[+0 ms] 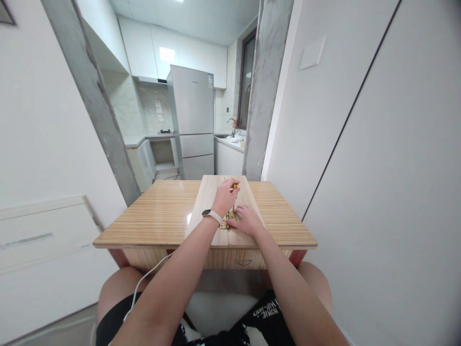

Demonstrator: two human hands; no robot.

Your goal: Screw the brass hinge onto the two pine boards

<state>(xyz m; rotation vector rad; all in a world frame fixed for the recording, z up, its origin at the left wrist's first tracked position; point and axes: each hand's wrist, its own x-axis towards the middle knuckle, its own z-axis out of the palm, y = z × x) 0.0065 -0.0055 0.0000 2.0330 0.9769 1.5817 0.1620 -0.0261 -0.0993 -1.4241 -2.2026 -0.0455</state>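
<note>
My left hand (226,196), with a watch (206,213) on its wrist, is closed round the yellow and black handle of a screwdriver (236,186). The screwdriver stands roughly upright, its shaft pointing down. Below it, a gold-coloured metal hinge (226,223) lies across the seam between two pale wooden boards (209,192). My right hand (248,220) rests on the boards at the hinge's right side, thumb and fingers apart, the thumb touching the metal. The fingers partly cover the hinge, and the screwdriver's tip is hard to make out.
The boards lie on a striped wooden table (162,206) with a drawer handle (243,262) at its front. A white cable (147,274) hangs by my left arm. Beyond stand a grey fridge (194,105) and a sink tap (233,125). White walls flank the table.
</note>
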